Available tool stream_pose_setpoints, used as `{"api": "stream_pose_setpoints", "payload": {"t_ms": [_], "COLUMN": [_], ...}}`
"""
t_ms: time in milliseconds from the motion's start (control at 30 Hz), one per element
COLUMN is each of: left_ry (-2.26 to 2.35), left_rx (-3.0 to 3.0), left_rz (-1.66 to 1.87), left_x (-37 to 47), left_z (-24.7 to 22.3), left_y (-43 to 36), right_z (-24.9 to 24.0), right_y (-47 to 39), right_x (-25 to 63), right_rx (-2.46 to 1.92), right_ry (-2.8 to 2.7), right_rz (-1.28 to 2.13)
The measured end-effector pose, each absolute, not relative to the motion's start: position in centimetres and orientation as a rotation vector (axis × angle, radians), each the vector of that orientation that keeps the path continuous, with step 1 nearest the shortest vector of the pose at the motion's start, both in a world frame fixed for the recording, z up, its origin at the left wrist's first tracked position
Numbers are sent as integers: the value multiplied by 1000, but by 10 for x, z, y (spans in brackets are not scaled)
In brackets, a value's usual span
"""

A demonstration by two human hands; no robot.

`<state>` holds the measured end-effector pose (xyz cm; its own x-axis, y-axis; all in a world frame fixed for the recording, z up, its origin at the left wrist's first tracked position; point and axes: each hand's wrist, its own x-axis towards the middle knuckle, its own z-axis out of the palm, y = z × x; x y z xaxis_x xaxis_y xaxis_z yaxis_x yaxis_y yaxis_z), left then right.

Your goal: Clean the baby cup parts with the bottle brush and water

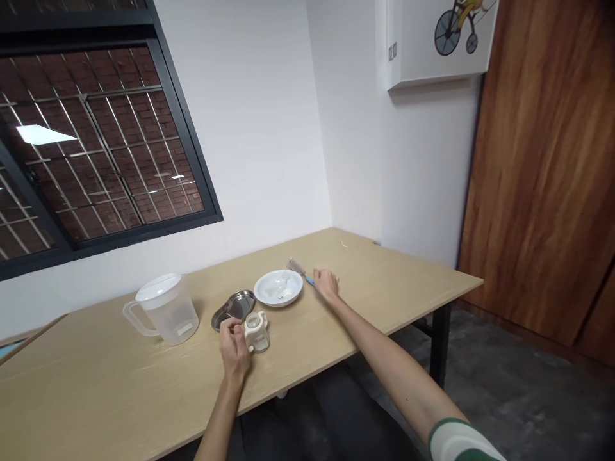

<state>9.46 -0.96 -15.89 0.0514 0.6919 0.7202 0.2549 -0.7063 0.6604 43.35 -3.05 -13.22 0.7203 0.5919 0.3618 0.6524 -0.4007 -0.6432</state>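
My left hand [234, 346] is closed beside a small clear bottle with white handles [259, 338], its fingers at the near-left handle. The bottle stands upright on the table. My right hand [326, 283] is closed on the blue handle of a bottle brush [296, 266], whose bristles point to the back left, by the rim of a white bowl. Inside the white bowl [262, 296] lie some clear, shiny items too small to make out. A kidney-shaped metal tray [246, 301] sits left of the bowl, just behind my left hand.
A clear plastic pitcher with a lid [173, 314] stands on the left of the wooden table [384, 282]. A thin white strip [344, 244] lies near the back corner. Part of a framed board [29, 339] shows at the far left edge.
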Motion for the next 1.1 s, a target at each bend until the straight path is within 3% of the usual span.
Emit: {"api": "stream_pose_setpoints", "payload": {"t_ms": [500, 1100], "left_ry": [1026, 1010], "left_rx": [2132, 2274], "left_rz": [1690, 1362], "left_x": [96, 97], "left_z": [-162, -161], "left_y": [-7, -9], "right_z": [-165, -151], "right_y": [-9, 4], "right_x": [436, 505], "right_rx": [-2028, -2024], "right_ry": [-1020, -1237], "right_rz": [-202, -205]}}
